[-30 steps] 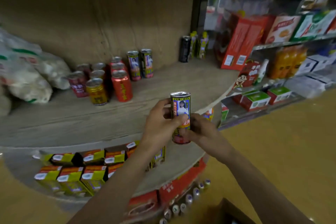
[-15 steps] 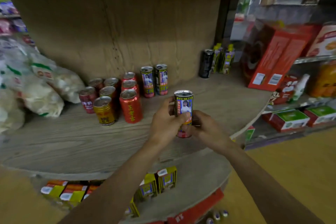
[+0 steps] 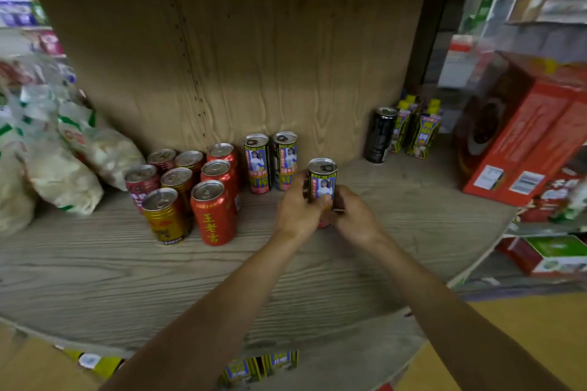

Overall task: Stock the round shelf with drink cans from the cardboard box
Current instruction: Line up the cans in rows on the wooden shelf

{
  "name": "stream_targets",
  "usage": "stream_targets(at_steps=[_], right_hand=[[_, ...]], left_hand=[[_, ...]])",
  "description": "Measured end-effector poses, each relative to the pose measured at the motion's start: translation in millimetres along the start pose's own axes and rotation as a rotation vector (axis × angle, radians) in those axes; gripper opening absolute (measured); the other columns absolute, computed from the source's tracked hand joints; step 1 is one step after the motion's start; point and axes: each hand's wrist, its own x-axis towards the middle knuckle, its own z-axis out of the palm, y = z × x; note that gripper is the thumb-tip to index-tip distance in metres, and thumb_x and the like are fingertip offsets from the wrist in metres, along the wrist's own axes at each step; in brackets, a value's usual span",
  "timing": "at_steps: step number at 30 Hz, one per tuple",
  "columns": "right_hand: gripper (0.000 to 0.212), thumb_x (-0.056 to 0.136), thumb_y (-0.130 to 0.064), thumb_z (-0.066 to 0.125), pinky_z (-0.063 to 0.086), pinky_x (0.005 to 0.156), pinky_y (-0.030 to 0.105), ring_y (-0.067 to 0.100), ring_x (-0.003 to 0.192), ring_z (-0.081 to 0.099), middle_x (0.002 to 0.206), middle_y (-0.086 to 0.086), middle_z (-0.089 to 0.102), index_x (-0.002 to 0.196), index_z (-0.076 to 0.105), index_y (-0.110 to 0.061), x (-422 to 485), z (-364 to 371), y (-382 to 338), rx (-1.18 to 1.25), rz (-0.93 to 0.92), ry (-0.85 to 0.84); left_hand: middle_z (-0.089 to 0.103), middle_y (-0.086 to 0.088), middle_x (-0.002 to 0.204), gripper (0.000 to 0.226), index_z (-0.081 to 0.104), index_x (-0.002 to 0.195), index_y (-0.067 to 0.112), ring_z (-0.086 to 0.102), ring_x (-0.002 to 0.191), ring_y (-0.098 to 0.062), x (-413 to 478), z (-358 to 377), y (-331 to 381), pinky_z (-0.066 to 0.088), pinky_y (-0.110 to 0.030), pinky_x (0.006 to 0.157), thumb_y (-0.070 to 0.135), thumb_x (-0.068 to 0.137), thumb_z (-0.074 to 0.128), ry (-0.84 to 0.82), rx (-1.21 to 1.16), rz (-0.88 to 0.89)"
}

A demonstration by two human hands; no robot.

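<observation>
The slim drink can [image 3: 322, 182] stands upright at the centre of the frame, low over the round shelf [image 3: 317, 282]; whether its base touches the wood cannot be told. The left hand [image 3: 295, 209] and right hand [image 3: 357, 219] both curl round its lower half. Two matching cans [image 3: 257, 163] stand just up-left. This looks like the placing step: next the can probably needs setting down beside that pair, then releasing.
</observation>
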Motion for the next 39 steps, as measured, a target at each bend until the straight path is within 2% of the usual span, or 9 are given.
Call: stream_targets(at_steps=[3,6,11,17,21,23,26,33,39], right_hand=[[0.05,0.058,-0.031,0.068,0.057,0.089,0.047,0.014,0.094,0.072,0.104,-0.003,0.075,0.107,0.058,-0.033,17.8,3.0,7.1,0.015,0.004,0.017],[0.05,0.063,-0.031,0.067,0.057,0.088,0.046,0.015,0.096,0.072,0.107,-0.003,0.074,0.112,0.057,-0.032,36.2,6.3,11.9,-0.007,-0.007,0.034],[0.047,0.082,-0.011,0.072,0.047,0.081,0.025,0.02,0.105,0.067,0.117,0.005,0.07,0.125,0.055,-0.017,61.7,5.5,10.9,-0.106,0.017,0.062],[0.046,0.084,-0.018,0.074,0.042,0.076,0.025,0.024,0.108,0.066,0.119,0.008,0.07,0.125,0.053,-0.016,88.3,5.9,10.9,-0.173,0.019,0.072],[0.049,0.084,-0.017,0.074,0.049,0.086,0.029,0.022,0.109,0.066,0.119,0.007,0.07,0.129,0.054,-0.016,100.9,5.4,10.3,-0.153,-0.002,0.062],[0.05,0.085,-0.02,0.074,0.05,0.09,0.031,0.02,0.108,0.065,0.118,0.005,0.07,0.131,0.053,-0.019,107.1,6.0,12.8,-0.149,0.005,0.056],[0.05,0.085,-0.02,0.073,0.051,0.095,0.039,0.025,0.113,0.065,0.119,0.007,0.071,0.129,0.05,-0.02,118.8,7.8,20.9,-0.179,0.031,0.064],[0.044,0.088,-0.02,0.071,0.05,0.094,0.04,0.028,0.112,0.064,0.119,0.012,0.07,0.126,0.05,-0.015,126.7,11.1,25.8,-0.177,0.033,0.061],[0.039,0.089,-0.029,0.07,0.053,0.089,0.041,0.027,0.103,0.067,0.112,0.008,0.071,0.122,0.05,-0.02,126.1,13.3,28.5,-0.175,-0.003,0.081]], left_hand=[[0.07,0.006,0.111,0.055,0.054,0.133,0.023,0.067,0.104,-0.012,12.9,1.0,-2.2,0.05,-0.026,0.09,0.012,0.083,0.075,0.022,0.071,0.008],[0.07,-0.001,0.115,0.056,0.054,0.134,0.018,0.066,0.109,-0.017,26.5,1.8,-2.5,0.051,-0.031,0.094,0.02,0.082,0.073,0.017,0.13,0.018],[0.069,-0.002,0.121,0.048,0.053,0.133,0.021,0.065,0.113,-0.019,41.6,5.2,-10.5,0.051,-0.038,0.097,0.034,0.089,0.07,0.054,0.184,-0.01],[0.067,-0.006,0.123,0.05,0.048,0.142,0.018,0.065,0.114,-0.022,50.6,7.8,-19.1,0.049,-0.034,0.098,0.017,0.094,0.064,0.038,0.214,-0.03],[0.062,0.002,0.111,0.053,0.045,0.145,0.02,0.066,0.111,-0.022,54.6,9.7,-23.2,0.051,-0.038,0.1,0.017,0.095,0.063,0.017,0.175,-0.063],[0.058,0.006,0.111,0.056,0.041,0.149,0.019,0.064,0.115,-0.02,56.4,10.3,-23.7,0.049,-0.034,0.101,0.019,0.097,0.062,0.003,0.169,-0.075],[0.06,0.006,0.111,0.057,0.037,0.15,0.018,0.062,0.109,-0.014,56.1,11.9,-25.7,0.043,-0.023,0.093,0.018,0.098,0.06,-0.039,0.168,-0.082],[0.062,-0.002,0.136,0.068,0.025,0.157,0.022,0.056,0.13,-0.019,60.3,13.6,-32.0,0.039,-0.027,0.108,0.023,0.099,0.059,-0.096,0.181,-0.135],[0.044,0.002,0.152,0.067,0.019,0.16,0.02,0.04,0.142,-0.013,57.9,11.9,-23.7,0.024,-0.009,0.095,0.031,0.103,0.053,-0.114,0.209,-0.148]])
